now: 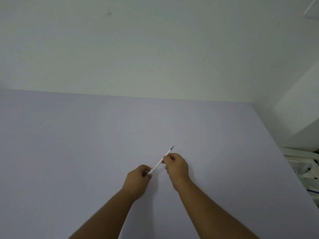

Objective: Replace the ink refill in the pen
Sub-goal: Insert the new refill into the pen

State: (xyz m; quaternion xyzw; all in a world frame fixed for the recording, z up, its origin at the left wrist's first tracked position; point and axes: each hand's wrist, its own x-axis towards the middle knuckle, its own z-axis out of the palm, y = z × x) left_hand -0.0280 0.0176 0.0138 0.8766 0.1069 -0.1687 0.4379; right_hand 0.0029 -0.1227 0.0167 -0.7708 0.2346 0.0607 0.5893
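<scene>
A thin white ink refill (159, 162) with a dark tip pointing up and to the right is held over the pale lilac table (86, 144). My right hand (176, 165) pinches the refill near its middle. My left hand (139, 176) is closed around a white pen part (150, 171) at the refill's lower end. Most of that part is hidden inside my fingers, so I cannot tell whether the refill sits in it or only touches it.
The table's far edge meets a white wall (155, 49). Past the table's right edge stand a white box-like block (296, 114) and white plastic items (305, 166) lower down.
</scene>
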